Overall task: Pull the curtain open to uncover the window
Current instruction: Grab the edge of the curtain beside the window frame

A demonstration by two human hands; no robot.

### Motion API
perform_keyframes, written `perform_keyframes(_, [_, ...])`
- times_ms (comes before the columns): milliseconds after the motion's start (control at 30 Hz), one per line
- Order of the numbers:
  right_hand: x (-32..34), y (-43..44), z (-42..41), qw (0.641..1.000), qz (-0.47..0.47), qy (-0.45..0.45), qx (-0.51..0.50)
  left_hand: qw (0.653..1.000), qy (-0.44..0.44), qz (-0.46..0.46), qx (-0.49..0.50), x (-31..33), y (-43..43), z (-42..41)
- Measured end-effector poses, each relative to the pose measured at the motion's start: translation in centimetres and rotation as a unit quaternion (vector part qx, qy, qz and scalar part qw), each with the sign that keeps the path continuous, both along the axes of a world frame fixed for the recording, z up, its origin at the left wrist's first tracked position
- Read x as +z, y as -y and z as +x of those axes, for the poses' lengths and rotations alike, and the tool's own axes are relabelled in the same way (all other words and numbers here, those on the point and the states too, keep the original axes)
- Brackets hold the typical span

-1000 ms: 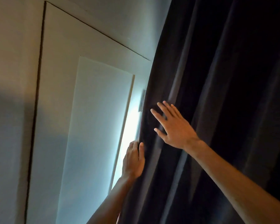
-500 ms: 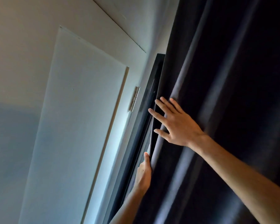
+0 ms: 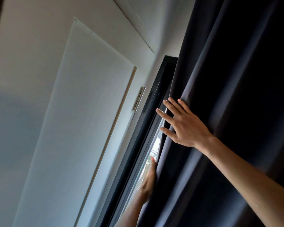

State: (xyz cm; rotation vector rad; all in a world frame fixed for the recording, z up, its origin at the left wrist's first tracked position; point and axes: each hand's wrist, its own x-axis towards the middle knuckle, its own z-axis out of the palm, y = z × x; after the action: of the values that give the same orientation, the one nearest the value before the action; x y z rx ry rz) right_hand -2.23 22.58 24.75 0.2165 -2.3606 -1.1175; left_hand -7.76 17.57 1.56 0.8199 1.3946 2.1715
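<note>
A dark, heavy curtain point(image 3: 228, 95) hangs in folds over the right half of the view. Beside its left edge runs the black window frame point(image 3: 143, 128), and a narrow bright strip of glass point(image 3: 152, 151) shows between frame and cloth. My left hand point(image 3: 148, 182) is at the curtain's left edge low down, its fingers tucked behind the cloth and mostly hidden. My right hand point(image 3: 182, 126) lies flat on the curtain higher up, fingers spread, fingertips reaching past the edge over the frame.
A white door or panel point(image 3: 82, 120) with a metal hinge point(image 3: 138, 99) stands immediately left of the window frame. White wall and ceiling fill the upper left.
The curtain edge has shifted right, baring the black frame and a strip of glass. Both hands moved right with it, and the view has turned towards the window.
</note>
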Motion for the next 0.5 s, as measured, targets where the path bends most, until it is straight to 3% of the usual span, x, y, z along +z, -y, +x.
perform_keyframes(200, [-0.3, 1.2, 0.0, 0.999, 0.034, -0.014, -0.033, 0.998, -0.004, -0.036, 0.056, -0.8, 1.8, 0.0])
perform_keyframes(333, [-0.4, 2.5, -0.5, 0.993, 0.101, -0.026, -0.060, 0.985, -0.028, -0.063, 0.160, -1.4, 2.3, 0.8])
perform_keyframes(500, [-1.9, 3.6, -0.9, 0.989, 0.121, 0.059, -0.057, 0.956, -0.048, -0.154, 0.244, -2.4, 2.6, 1.6])
